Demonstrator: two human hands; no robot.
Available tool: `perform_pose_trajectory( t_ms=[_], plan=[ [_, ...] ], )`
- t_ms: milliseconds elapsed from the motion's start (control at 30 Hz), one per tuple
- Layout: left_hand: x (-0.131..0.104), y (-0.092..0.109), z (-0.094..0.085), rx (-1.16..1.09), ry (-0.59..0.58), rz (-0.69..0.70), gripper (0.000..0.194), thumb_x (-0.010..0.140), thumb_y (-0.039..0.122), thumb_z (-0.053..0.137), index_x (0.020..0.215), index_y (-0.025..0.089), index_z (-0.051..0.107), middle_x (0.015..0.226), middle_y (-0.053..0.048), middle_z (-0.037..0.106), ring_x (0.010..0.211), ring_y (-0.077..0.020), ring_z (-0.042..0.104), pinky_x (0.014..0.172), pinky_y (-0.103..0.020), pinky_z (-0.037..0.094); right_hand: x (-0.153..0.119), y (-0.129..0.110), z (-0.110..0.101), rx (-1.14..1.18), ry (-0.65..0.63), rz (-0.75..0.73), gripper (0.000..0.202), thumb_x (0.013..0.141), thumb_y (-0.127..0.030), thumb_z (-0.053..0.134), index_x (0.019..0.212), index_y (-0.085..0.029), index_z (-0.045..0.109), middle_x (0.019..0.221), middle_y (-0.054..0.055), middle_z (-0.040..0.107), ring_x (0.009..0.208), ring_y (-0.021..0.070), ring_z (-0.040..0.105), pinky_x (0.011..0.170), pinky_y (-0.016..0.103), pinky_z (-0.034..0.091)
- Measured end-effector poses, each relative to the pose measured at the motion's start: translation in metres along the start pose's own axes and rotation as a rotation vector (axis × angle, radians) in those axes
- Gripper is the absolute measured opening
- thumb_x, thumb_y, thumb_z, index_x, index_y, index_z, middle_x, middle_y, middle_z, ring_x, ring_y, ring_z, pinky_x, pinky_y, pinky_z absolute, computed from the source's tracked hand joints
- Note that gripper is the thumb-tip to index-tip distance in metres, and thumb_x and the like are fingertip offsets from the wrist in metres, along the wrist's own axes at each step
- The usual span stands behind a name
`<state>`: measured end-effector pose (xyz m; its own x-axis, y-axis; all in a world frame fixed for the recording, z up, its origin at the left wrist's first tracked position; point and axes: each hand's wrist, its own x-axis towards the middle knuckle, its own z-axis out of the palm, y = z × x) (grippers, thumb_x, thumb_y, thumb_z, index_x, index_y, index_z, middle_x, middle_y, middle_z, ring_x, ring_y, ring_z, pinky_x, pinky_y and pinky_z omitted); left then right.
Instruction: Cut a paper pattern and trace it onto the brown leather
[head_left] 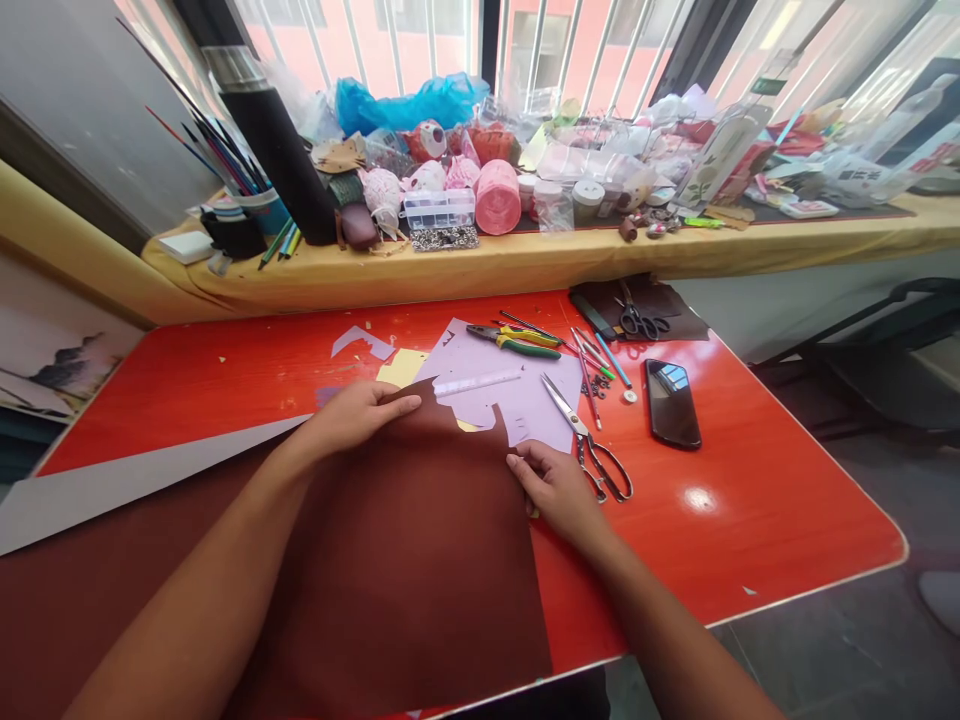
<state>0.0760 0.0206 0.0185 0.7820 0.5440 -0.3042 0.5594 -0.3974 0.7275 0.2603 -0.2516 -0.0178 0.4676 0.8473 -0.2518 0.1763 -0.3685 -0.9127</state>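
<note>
A large brown sheet that looks like leather [420,560] spreads over the front of the red table, its far edge cut into an irregular outline. My left hand [360,412] grips that edge, thumb on top and the other fingers partly hidden. At the right corner, my right hand [551,485] pinches the sheet between thumb and fingers. Just beyond the cut edge lie a lilac paper sheet [544,395] and a clear ruler [480,381]. Large metal scissors [589,438] rest beside my right hand, blades slightly apart.
Pliers [517,340] with yellow and green handles lie on the paper, near several pencils [592,350]. Farther right are a black phone [673,403] and black-handled scissors [641,318] on dark scraps. Crowded craft supplies line the yellow-covered sill [465,262] behind the table [780,480].
</note>
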Motion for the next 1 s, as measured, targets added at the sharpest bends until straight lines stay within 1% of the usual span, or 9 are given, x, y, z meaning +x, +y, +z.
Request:
perform_pose_trajectory(
  t_ms=[133, 200, 300, 367, 433, 533, 633, 800, 1000],
  plan=[
    [-0.001, 0.000, -0.005, 0.079, 0.087, 0.083, 0.055, 0.089, 0.075, 0.063, 0.073, 0.022, 0.064, 0.072, -0.001, 0.062, 0.068, -0.0187, 0.055, 0.060, -0.030, 0.039, 0.001, 0.002, 0.000, 0.004, -0.004, 0.008, 0.027, 0.100, -0.050, 0.059, 0.089, -0.026, 0.063, 0.062, -0.006, 0.056, 0.044, 0.0164, 0.057, 0.050, 0.028, 0.043],
    [-0.001, -0.005, -0.007, 0.137, 0.089, 0.112, 0.051, 0.090, 0.073, 0.064, 0.080, 0.023, 0.069, 0.077, -0.001, 0.066, 0.071, -0.0201, 0.058, 0.063, -0.031, 0.041, 0.001, 0.001, 0.000, -0.011, 0.000, 0.003, 0.027, 0.100, -0.049, 0.058, 0.088, -0.025, 0.063, 0.062, -0.006, 0.056, 0.044, 0.0163, 0.058, 0.050, 0.029, 0.043],
    [0.000, -0.018, -0.013, 0.243, 0.134, 0.116, 0.042, 0.090, 0.067, 0.067, 0.094, 0.026, 0.074, 0.090, -0.002, 0.073, 0.083, -0.0235, 0.064, 0.072, -0.032, 0.046, 0.000, 0.000, 0.000, -0.041, 0.007, -0.010, 0.027, 0.100, -0.048, 0.058, 0.086, -0.025, 0.062, 0.062, -0.006, 0.056, 0.045, 0.0166, 0.060, 0.052, 0.029, 0.044],
    [0.001, -0.029, -0.016, 0.325, 0.213, 0.132, 0.036, 0.091, 0.062, 0.067, 0.095, 0.026, 0.073, 0.096, -0.004, 0.075, 0.089, -0.0259, 0.066, 0.078, -0.034, 0.047, 0.000, 0.000, 0.000, -0.058, 0.011, -0.014, 0.027, 0.101, -0.048, 0.057, 0.086, -0.025, 0.063, 0.061, -0.005, 0.056, 0.045, 0.0171, 0.061, 0.052, 0.029, 0.045],
    [0.003, -0.039, -0.017, 0.380, 0.256, 0.150, 0.031, 0.093, 0.056, 0.064, 0.093, 0.027, 0.073, 0.098, -0.006, 0.076, 0.093, -0.0276, 0.067, 0.081, -0.036, 0.047, 0.000, 0.001, 0.001, -0.064, 0.015, -0.010, 0.027, 0.100, -0.048, 0.058, 0.087, -0.026, 0.064, 0.061, -0.005, 0.056, 0.044, 0.0177, 0.061, 0.051, 0.029, 0.045],
    [0.006, -0.050, -0.013, 0.394, 0.223, 0.131, 0.030, 0.097, 0.052, 0.056, 0.094, 0.027, 0.073, 0.099, -0.006, 0.078, 0.092, -0.0279, 0.069, 0.079, -0.036, 0.047, 0.001, 0.003, 0.001, -0.050, 0.010, 0.007, 0.027, 0.099, -0.050, 0.059, 0.089, -0.026, 0.065, 0.061, -0.005, 0.055, 0.043, 0.0179, 0.060, 0.049, 0.029, 0.043],
    [0.010, -0.054, -0.008, 0.387, 0.217, 0.101, 0.032, 0.101, 0.050, 0.050, 0.096, 0.028, 0.073, 0.101, -0.005, 0.080, 0.092, -0.0277, 0.071, 0.079, -0.036, 0.047, 0.002, 0.003, 0.001, -0.028, 0.008, 0.008, 0.029, 0.098, -0.053, 0.060, 0.092, -0.025, 0.068, 0.062, -0.004, 0.058, 0.043, 0.0178, 0.059, 0.048, 0.029, 0.044],
    [0.010, -0.055, -0.004, 0.365, 0.214, 0.097, 0.031, 0.102, 0.049, 0.050, 0.097, 0.028, 0.073, 0.099, -0.004, 0.081, 0.091, -0.0278, 0.072, 0.079, -0.036, 0.046, 0.003, 0.002, 0.002, 0.002, 0.021, 0.019, 0.036, 0.098, -0.055, 0.061, 0.112, -0.024, 0.074, 0.060, -0.004, 0.060, 0.044, 0.0198, 0.061, 0.048, 0.031, 0.048],
    [0.004, -0.053, 0.000, 0.332, 0.246, 0.102, 0.032, 0.103, 0.050, 0.051, 0.097, 0.029, 0.074, 0.105, -0.003, 0.083, 0.096, -0.0275, 0.073, 0.081, -0.036, 0.048, 0.003, 0.003, 0.003, 0.017, 0.038, 0.033, 0.040, 0.095, -0.057, 0.063, 0.114, -0.023, 0.074, 0.064, -0.002, 0.064, 0.044, 0.0205, 0.060, 0.047, 0.033, 0.048]
  ],
)
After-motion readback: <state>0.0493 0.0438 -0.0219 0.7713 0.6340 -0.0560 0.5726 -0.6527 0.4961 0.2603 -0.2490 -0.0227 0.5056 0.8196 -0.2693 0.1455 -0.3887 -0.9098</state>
